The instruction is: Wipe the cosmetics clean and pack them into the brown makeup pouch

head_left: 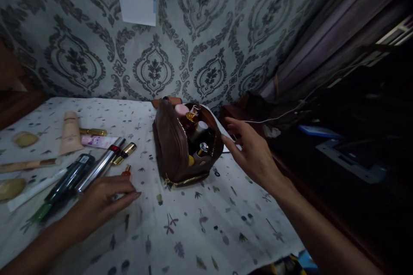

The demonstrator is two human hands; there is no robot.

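Note:
A brown zip bag [169,144] stands open on the patterned cloth, with a pink-capped item [181,110], an amber bottle [191,121] and several other cosmetics inside. My right hand [251,148] is open beside the bag's right rim, its fingers apart and holding nothing. Over the cloth at lower left, my left hand [106,200] has its thumb and fingertips drawn together; a small glint shows between them, but what it is stays hidden. Just beyond its fingers is a small red item [127,171]. A silver tube [101,165] and a dark green tube [71,180] lie next to that hand.
Further left on the cloth [180,232] lie a beige tube [70,133], a pink-and-white tube [100,141], gold tubes, a brush [29,164] and two sponges. A white cable [280,116] runs on the right, above a dark area. Patterned wallpaper rises behind.

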